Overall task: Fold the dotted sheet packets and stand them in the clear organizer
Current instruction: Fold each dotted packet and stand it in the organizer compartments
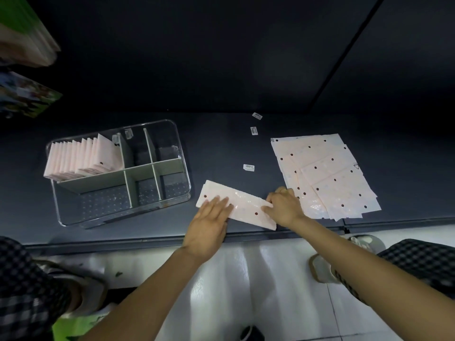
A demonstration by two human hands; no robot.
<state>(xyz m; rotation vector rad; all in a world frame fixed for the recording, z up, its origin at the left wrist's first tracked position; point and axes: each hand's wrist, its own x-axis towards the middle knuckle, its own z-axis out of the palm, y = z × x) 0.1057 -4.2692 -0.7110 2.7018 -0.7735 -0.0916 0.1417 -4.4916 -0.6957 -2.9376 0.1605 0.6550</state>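
Observation:
A pale pink dotted sheet packet (242,205), folded into a long strip, lies on the dark shelf near its front edge. My left hand (209,225) rests flat on the strip's left part with straight fingers. My right hand (283,205) has its fingers curled at the strip's right end, pinching it. A stack of unfolded dotted packets (325,173) lies fanned out to the right. The clear organizer (182,153) stands at the left, and several folded packets (81,156) stand upright in its back left compartment.
Three small white labels (248,167) lie on the shelf between the organizer and the stack. The organizer's other compartments hold nothing. Green packages hang at the upper left (27,30). Below the shelf edge are a white floor and my shoes (322,269).

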